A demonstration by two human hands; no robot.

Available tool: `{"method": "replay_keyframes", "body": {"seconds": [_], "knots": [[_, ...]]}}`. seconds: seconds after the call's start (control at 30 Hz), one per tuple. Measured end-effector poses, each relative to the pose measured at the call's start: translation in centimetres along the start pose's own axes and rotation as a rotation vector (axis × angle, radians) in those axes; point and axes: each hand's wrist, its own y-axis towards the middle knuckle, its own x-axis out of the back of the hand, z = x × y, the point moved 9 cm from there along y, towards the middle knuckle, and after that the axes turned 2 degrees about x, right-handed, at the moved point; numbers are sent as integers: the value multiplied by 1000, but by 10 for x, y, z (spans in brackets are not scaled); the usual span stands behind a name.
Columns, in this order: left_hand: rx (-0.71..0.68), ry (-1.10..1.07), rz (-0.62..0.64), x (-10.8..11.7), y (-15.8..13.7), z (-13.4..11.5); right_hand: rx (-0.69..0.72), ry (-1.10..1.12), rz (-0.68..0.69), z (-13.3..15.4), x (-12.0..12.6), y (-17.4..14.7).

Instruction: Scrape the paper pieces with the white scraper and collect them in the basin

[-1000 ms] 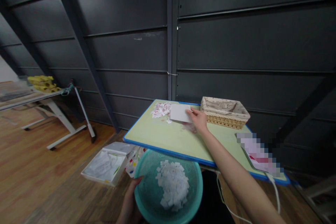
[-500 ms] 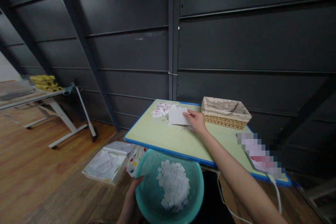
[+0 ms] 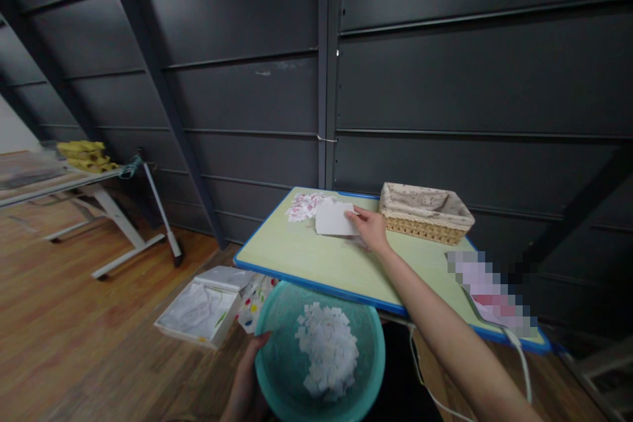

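Observation:
My right hand [image 3: 368, 225] is closed on the right end of a flat white card [image 3: 333, 219], held over the yellow-green tabletop [image 3: 291, 256]. Just left of and behind the card lies a heap of small paper pieces [image 3: 301, 206] with reddish marks. My left hand [image 3: 253, 357] grips the left rim of a round teal mesh basket [image 3: 378, 343], which sits below the table's front edge. Inside that basket is a pile of small white paper pieces [image 3: 329, 349]. Most of the left fingers are hidden behind its wall.
A cloth-lined woven basket [image 3: 425, 231] stands at the table's back right. Near the right corner lies a pixelated flat object [image 3: 487, 293] with a white cable [image 3: 521, 362]. An open white box [image 3: 198, 313] rests on the floor at left. Another table [image 3: 59, 184] carries yellow items [image 3: 86, 155].
The card in my right hand has shifted very slightly left. My left hand and the teal basket stay where they were.

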Motion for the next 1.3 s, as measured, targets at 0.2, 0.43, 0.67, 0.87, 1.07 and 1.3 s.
{"method": "replay_keyframes", "body": {"seconds": [0.2,0.43,0.67,0.87,1.07,1.3], "knots": [[5,-15,-13,1,0,1,36,-17,2,-1,-2,1],[7,3,-19,0,-2,0,26,-30,-41,-1,7,2],[35,-17,0,0,-2,4,77,-85,-29,4,-1,2],[13,1,-13,1,-1,2,25,-18,24,-4,-10,4],[27,30,-17,0,-5,1,7,-16,15,2,-5,2],[36,8,4,1,-2,4,-32,63,24,5,-1,-1]]}}
